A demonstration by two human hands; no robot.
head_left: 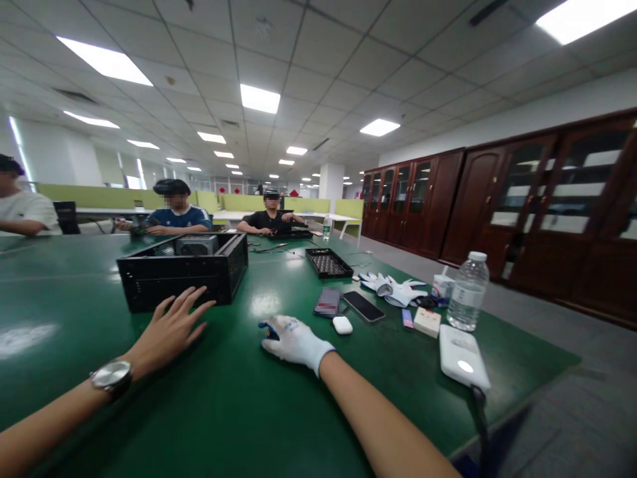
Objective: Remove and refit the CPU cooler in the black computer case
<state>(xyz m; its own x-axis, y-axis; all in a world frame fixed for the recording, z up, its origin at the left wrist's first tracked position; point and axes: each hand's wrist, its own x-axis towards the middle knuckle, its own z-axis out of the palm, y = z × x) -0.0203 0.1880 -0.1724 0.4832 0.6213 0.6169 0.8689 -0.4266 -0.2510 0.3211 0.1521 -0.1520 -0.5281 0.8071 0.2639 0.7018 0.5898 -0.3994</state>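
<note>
While both forearms reach in over the counter, the left hand is bare, with fingers spread and nothing in hold. Its fingertips overlap the lower front of the black case; contact cannot be confirmed. The right hand wears a white glove and is loosely curled, with a gap between thumb and fingers. Nothing is seen in hold, though its palm side is mostly hidden.

The case stands on the counter just beyond the left hand. Its upper side is uncovered, and a grey metal box sits inside. Judged by this state, work on the case is unfinished: the grey box is in place, the upper side is not closed, and only the right hand is gloved. Loose gloves lie on the right.

Farther back, a black tray lies apart from the case; whether the two belong together cannot be determined. The case walls conceal most of the interior. Across the counter, one co-worker is cut off at the left edge.
</note>
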